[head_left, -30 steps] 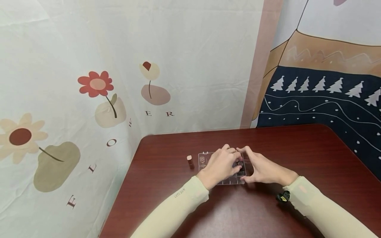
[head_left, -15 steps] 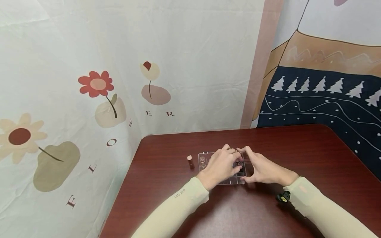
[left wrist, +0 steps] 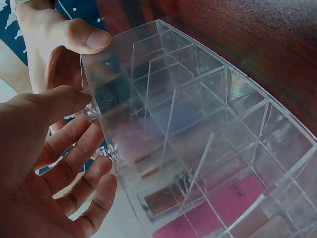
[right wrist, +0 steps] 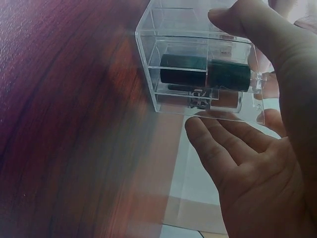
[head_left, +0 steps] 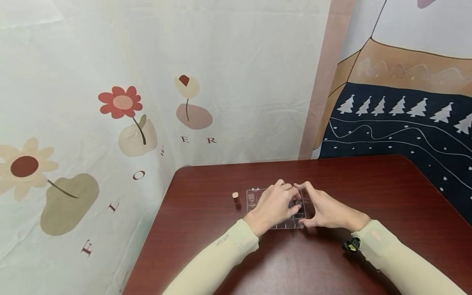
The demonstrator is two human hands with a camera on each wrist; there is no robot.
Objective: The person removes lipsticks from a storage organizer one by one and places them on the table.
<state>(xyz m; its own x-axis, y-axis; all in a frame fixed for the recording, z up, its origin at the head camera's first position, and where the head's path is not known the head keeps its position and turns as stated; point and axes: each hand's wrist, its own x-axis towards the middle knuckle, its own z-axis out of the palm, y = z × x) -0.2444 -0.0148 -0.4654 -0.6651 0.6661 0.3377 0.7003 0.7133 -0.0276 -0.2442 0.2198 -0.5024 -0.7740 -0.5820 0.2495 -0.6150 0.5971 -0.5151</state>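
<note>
A clear plastic makeup organizer (head_left: 252, 200) with divided compartments stands on the table. My left hand (head_left: 274, 205) reaches over its right half, thumb and fingertips around the small clear knobs (left wrist: 103, 151) on its face. My right hand (head_left: 328, 211) grips the right side, thumb at one edge and fingers at the opposite edge. Through the clear walls show a pink tube (left wrist: 223, 206) and a brown tube (left wrist: 166, 199) in the left wrist view. A dark green cylinder (right wrist: 183, 70) lies inside in the right wrist view. The left hand covers much of the organizer from above.
A small lipstick-like tube (head_left: 236, 199) with a pale pink top stands left of the organizer. The dark red wooden table (head_left: 199, 205) meets a flower-print cloth (head_left: 239, 82) behind and a navy tree-print cloth (head_left: 398, 123) at the right.
Both hands keep their places on the organizer. The head view has shifted very slightly.
</note>
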